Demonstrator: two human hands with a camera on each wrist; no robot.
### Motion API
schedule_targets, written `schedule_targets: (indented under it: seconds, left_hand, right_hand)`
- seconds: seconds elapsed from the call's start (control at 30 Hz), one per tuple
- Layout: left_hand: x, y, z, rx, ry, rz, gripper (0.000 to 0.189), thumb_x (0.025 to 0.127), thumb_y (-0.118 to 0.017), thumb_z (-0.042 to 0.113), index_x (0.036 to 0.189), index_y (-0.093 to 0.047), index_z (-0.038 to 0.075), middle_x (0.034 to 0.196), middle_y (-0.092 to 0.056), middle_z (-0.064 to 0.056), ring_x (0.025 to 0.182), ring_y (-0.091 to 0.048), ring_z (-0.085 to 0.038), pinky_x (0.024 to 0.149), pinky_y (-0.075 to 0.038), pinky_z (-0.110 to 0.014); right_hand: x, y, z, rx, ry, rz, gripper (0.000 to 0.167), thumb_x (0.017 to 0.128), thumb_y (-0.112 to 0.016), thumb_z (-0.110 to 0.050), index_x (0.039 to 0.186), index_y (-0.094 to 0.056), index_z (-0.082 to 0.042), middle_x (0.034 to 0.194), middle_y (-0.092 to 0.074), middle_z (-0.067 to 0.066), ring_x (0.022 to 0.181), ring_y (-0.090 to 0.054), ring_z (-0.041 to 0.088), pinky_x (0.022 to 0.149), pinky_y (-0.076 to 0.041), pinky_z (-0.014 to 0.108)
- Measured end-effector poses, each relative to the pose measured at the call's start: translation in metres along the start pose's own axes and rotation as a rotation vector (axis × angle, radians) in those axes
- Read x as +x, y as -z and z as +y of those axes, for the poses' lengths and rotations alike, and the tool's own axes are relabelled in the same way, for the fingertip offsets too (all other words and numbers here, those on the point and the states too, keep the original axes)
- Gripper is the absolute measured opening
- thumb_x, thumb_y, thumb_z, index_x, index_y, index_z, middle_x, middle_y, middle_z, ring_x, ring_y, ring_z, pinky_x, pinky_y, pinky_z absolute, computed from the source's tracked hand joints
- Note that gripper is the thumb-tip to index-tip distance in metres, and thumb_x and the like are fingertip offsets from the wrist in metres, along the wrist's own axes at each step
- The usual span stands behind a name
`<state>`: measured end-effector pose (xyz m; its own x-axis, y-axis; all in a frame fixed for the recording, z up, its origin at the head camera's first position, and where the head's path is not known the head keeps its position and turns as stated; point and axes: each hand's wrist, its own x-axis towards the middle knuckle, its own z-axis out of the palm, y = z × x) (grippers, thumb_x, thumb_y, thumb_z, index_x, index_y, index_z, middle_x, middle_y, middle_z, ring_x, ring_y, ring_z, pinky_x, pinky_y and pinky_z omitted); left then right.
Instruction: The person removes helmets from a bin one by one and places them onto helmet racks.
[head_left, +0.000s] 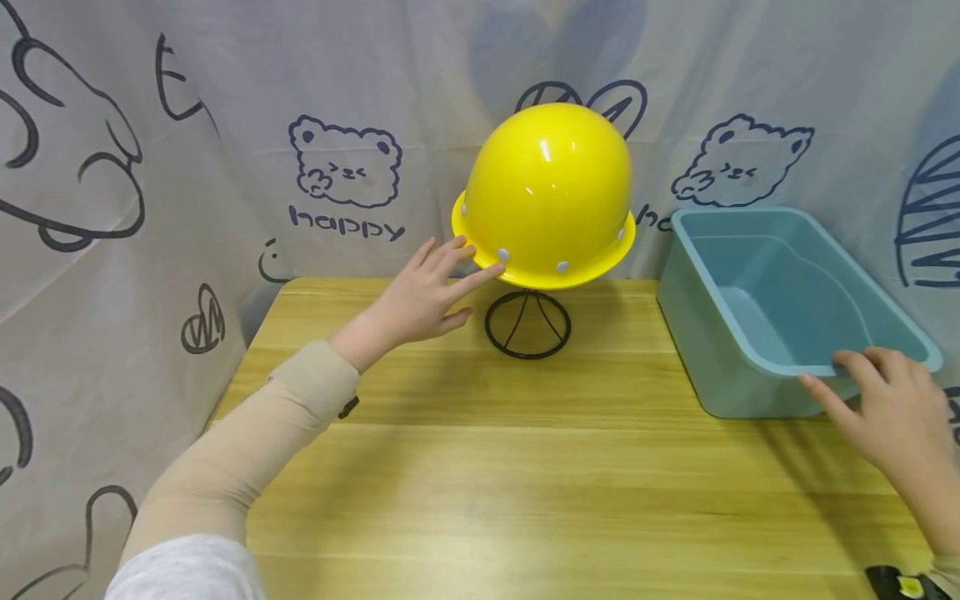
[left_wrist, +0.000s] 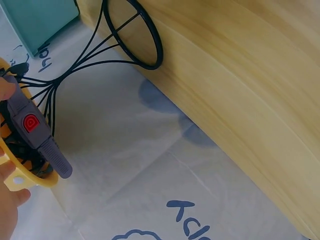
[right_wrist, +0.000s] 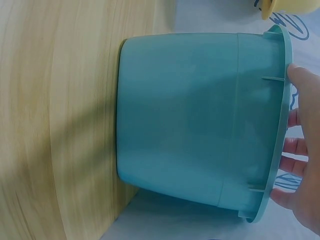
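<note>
A glossy yellow hard hat (head_left: 551,196) sits on a black wire stand (head_left: 527,357) at the back of the wooden table. My left hand (head_left: 420,292) reaches to the left of its brim with fingers spread straight; the fingertips are right at the brim and the thumb is lower. In the left wrist view, a grey headband adjuster (left_wrist: 37,125) with a red emblem shows under the hat. At the right stands a blue-green plastic bin (head_left: 686,333). My right hand (head_left: 892,408) holds its near rim, with fingers bent over the edge and thumb on the outer side.
The wooden table (head_left: 480,483) stretches toward me. Behind and to the left hangs a white cloth (head_left: 352,67) with cartoon drawings and lettering, close to the hat and bin. Inside the bin, the pale floor shows.
</note>
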<state>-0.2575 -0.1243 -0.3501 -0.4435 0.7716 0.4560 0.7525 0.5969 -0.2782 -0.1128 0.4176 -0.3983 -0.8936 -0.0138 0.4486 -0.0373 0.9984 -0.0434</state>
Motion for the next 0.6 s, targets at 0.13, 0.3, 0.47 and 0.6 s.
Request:
schedule_targets:
  seconds: [0.13,0.3,0.47,0.6]
  left_hand:
    - [0.0,0.003,0.003,0.02,0.027,-0.04,0.079,0.083,-0.075,0.036,0.151,-0.035,0.03,0.144,-0.042,-0.018,0.14,-0.036,-0.037,0.113,-0.03,-0.064]
    - [0.003,0.008,0.006,0.036,0.056,-0.101,0.08,0.085,-0.072,0.041,0.153,-0.03,0.032,0.147,-0.04,-0.016,0.143,-0.033,-0.035,0.116,-0.023,-0.063]
    - [0.001,0.013,0.006,0.04,0.081,-0.133,0.077,0.087,-0.069,0.045,0.153,-0.029,0.033,0.15,-0.039,-0.014,0.145,-0.029,-0.035,0.119,-0.017,-0.062]
    - [-0.002,0.016,0.004,0.034,0.098,-0.151,0.076,0.088,-0.067,0.047,0.152,-0.029,0.034,0.153,-0.036,-0.013,0.148,-0.024,-0.035,0.12,-0.012,-0.061]
  right_hand:
    - [0.0,0.001,-0.001,-0.004,-0.021,-0.037,0.067,0.098,-0.043,-0.057,0.113,-0.052,0.008,0.118,-0.041,0.035,0.11,-0.039,0.055,0.098,-0.031,0.069]
    - [0.0,0.003,0.0,-0.028,-0.042,-0.049,0.068,0.098,-0.04,-0.059,0.115,-0.051,0.006,0.121,-0.04,0.036,0.11,-0.039,0.056,0.096,-0.033,0.069]
    - [0.0,0.001,0.001,-0.025,-0.031,-0.025,0.072,0.098,-0.036,-0.062,0.114,-0.051,0.006,0.12,-0.04,0.036,0.109,-0.039,0.057,0.094,-0.034,0.07]
    - [0.0,-0.002,0.002,-0.013,-0.006,-0.007,0.075,0.097,-0.034,-0.064,0.112,-0.052,0.007,0.118,-0.042,0.035,0.109,-0.04,0.056,0.097,-0.032,0.069]
